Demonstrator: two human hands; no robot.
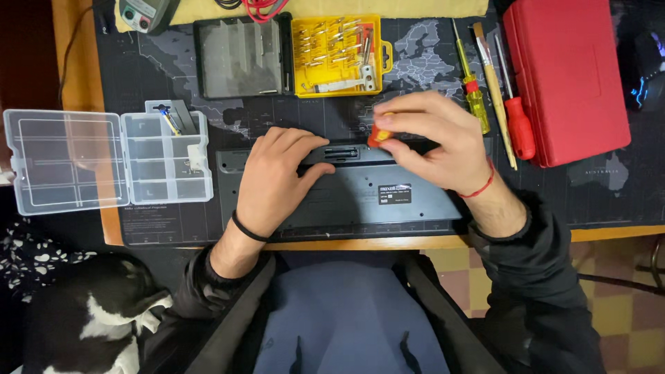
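Note:
A dark grey keyboard (360, 197) lies face down near the desk's front edge. My left hand (277, 176) rests flat on its left half, fingers spread beside the battery slot (341, 153). My right hand (433, 142) is closed around a small screwdriver with an orange-red handle (377, 135), held upright over the keyboard's upper edge. The tip is hidden by my fingers.
A clear compartment box (104, 159) sits open at the left. A yellow bit case (336, 55) and its dark lid (239, 59) lie at the back. Two screwdrivers (516, 111), a brush (493, 83) and a red case (564, 76) lie right. A black-and-white cat (90, 318) is at lower left.

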